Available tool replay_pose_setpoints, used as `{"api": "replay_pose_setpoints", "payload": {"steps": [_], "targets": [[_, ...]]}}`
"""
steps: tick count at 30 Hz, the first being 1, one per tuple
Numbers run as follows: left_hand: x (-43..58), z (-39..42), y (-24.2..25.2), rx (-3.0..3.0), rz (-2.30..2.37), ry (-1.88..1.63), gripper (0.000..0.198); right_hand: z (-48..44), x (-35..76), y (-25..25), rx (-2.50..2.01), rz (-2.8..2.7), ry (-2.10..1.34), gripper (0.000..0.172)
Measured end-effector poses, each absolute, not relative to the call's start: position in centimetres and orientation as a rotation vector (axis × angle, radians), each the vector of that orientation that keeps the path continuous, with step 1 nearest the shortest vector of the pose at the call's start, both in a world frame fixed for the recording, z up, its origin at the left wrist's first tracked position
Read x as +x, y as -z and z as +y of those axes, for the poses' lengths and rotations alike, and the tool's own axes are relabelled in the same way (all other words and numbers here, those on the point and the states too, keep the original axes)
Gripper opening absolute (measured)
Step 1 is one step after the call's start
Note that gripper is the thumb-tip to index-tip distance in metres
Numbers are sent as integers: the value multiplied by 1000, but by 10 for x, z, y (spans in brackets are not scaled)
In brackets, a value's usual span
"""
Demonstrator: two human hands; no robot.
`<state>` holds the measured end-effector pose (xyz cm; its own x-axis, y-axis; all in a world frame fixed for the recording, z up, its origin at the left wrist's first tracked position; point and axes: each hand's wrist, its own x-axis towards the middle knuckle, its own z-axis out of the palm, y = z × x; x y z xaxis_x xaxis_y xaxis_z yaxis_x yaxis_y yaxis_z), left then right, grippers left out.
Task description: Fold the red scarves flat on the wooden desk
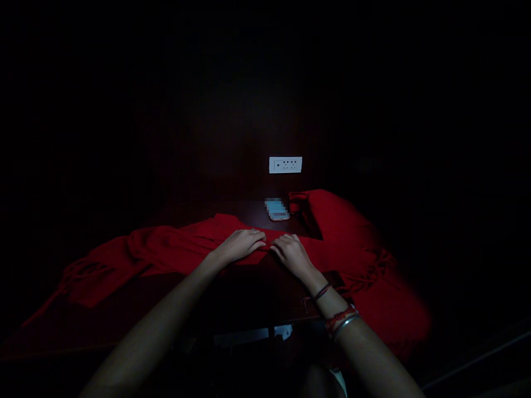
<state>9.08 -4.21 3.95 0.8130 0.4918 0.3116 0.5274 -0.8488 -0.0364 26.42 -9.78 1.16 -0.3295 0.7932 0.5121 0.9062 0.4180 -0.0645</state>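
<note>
A red scarf with tasselled ends lies stretched across a dark table, rumpled on the left and draped over the right side. My left hand pinches its middle, fingers curled into the cloth. A ring shows on that hand. Close beside it, my right hand grips the same stretch of fabric, thumb and fingers bent round it. Only a small gap separates the two hands. The cloth right under the fingers is partly hidden.
Behind the scarf lies a phone with its screen lit. A white wall socket is set in the dark panel behind. More red cloth is heaped at the right. Pale objects show below the table's front edge. Surroundings are very dark.
</note>
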Motion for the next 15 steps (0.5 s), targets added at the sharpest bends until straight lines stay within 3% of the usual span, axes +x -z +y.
{"api": "replay_pose_setpoints", "payload": {"steps": [9, 15], "targets": [[84, -34, -44, -2793, -813, 551, 24, -96, 270, -9, -1550, -2078, 339, 22], [86, -32, -38, -2835, -766, 468, 24, -100, 262, -11, -1383, -2120, 248, 34]]}}
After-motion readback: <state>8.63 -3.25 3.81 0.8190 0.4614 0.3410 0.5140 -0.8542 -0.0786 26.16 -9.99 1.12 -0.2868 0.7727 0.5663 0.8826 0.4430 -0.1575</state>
